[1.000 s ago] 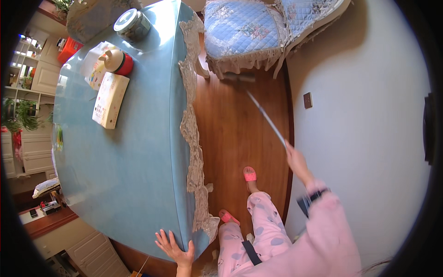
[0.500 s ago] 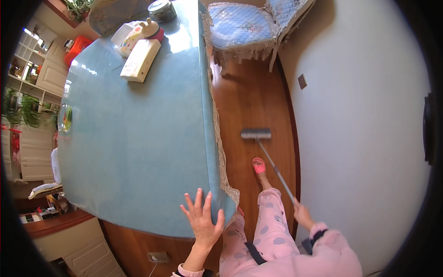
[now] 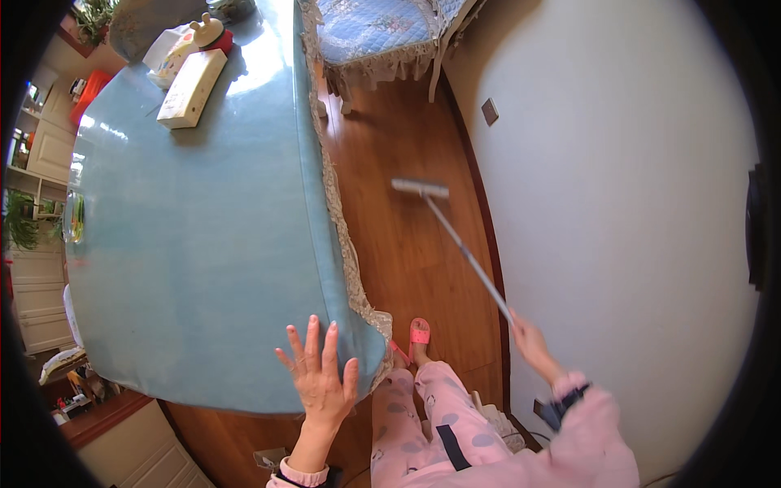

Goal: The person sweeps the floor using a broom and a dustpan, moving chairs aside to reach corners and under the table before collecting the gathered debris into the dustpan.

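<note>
My right hand (image 3: 532,348) is closed round the upper end of a long grey mop pole. The flat-headed mop (image 3: 421,188) reaches forward over the wooden floor (image 3: 407,256), between the table and the wall; its head is slightly blurred. My left hand (image 3: 320,376) has its fingers spread over the near right corner of the table (image 3: 203,268), palm down, holding nothing. A blue cover with a lace edge lies over the table. Whether the left palm presses on the cover cannot be told.
A chair (image 3: 374,32) with a blue quilted cover stands at the far end of the passage. The white wall (image 3: 618,244) bounds the right side. On the table are a pale tissue box (image 3: 192,89), a lidded cup (image 3: 210,32) and a glass dish (image 3: 75,218).
The mop head has moved farther forward and a little left, with my right hand still on the pole. My feet now stand closer together. My left hand stays over the table corner.
</note>
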Motion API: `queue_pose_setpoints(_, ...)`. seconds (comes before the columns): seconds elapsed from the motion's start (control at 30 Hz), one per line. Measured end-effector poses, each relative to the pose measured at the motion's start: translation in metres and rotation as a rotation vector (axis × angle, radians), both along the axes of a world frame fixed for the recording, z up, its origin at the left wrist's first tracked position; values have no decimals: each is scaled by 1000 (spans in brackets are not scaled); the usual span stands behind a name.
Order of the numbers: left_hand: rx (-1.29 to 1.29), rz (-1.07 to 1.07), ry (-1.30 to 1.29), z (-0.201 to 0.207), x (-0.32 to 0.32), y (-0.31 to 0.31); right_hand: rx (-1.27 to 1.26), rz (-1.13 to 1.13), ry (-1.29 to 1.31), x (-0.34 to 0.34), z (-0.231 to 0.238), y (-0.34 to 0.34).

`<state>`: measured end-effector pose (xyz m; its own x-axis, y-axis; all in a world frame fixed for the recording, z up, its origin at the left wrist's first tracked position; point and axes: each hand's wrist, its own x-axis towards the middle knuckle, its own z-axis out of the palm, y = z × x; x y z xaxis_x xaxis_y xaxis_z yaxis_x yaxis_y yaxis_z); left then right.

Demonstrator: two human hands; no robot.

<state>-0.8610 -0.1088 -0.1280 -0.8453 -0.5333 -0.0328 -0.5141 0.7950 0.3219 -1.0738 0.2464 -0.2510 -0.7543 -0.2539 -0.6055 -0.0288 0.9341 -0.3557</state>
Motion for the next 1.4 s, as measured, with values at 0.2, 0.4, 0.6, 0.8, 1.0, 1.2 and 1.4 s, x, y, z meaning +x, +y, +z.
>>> queue_pose_setpoints(0.2,3,-7,-45,-4,-11,4,-118,65,306,-221,-124,-134)
queue_pose_setpoints(0.4,-39,46,-32,-8,-3,1,-53,29,248,-259,-189,-152)
queue_pose_setpoints(0.6,-44,-1,-27,-10,-9,3,-172,-58,145,-91,-177,36)
queue_pose_setpoints(0.8,-22,10,6,-8,-7,3,-104,-216,-107,121,-43,119)
queue_pose_setpoints(1.0,-40,1,25,-10,-14,8,-108,-483,-414,203,41,159)
queue_pose_setpoints(1.2,-19,6,52,-9,-10,7,-107,-273,-264,122,45,112)
queue_pose_setpoints(1.4,36,-34,131,-7,-15,5,-142,-64,214,-36,-99,-6)
